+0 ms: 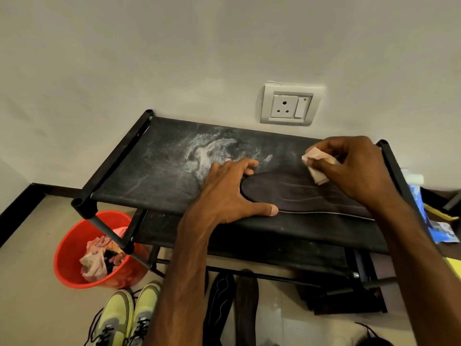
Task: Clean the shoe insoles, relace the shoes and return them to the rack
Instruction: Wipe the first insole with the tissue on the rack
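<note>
Pale wall (174, 58) with a white socket (289, 104) stands behind a black shoe rack (149, 176), and white dust (209, 151) lies on its top shelf. On this shelf lies a dark insole (299, 193), flat, at the right part. The left hand (229, 191) rests on one end of the insole with spread fingers and presses it down, gripping nothing. The right hand (354, 166) pinches a small pink cloth (315, 168) against the insole's far edge. On the floor at the left stands a red bucket (72, 245) with rags inside, and near it a pair of yellow-green shoes (127, 313). Two more dark insoles (219, 303) lie on the floor below the rack.
</note>
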